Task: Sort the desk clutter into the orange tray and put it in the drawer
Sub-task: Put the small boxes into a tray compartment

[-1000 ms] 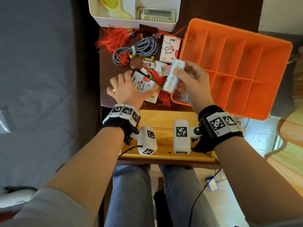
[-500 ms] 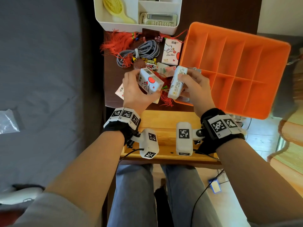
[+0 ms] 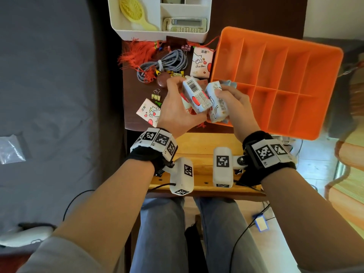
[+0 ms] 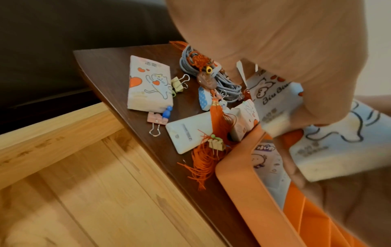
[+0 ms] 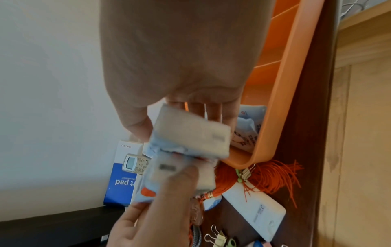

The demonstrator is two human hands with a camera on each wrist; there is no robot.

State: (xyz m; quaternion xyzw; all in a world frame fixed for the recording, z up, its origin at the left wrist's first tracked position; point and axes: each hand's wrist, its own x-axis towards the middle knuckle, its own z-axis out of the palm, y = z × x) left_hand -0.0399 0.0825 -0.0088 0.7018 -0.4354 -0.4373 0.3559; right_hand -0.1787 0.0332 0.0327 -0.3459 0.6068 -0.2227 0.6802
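Note:
My left hand [image 3: 175,107] grips a small tissue pack [image 3: 197,95] with its barcode side up. My right hand [image 3: 234,103] grips a second tissue pack [image 3: 216,103], and the two packs touch side by side. Both are held over the near left corner of the orange tray [image 3: 222,42], a tray with several compartments. In the left wrist view, one more pack [image 4: 266,158] lies inside that corner of the orange tray [image 4: 237,183]. Two further tissue packs [image 3: 201,63] [image 3: 149,112] lie on the dark desk.
On the desk lie a coiled grey cable [image 3: 163,64], red tassels [image 3: 136,54], binder clips [image 3: 155,94] and a white power bank [image 4: 188,133]. A white organizer [image 3: 118,30] with a yellow brush and a remote stands behind. A wooden drawer [image 3: 204,154] is open below the desk edge.
My left hand lifted its tissue pack off the desk and carried it right, against the pack in my right hand. It turned barcode side up.

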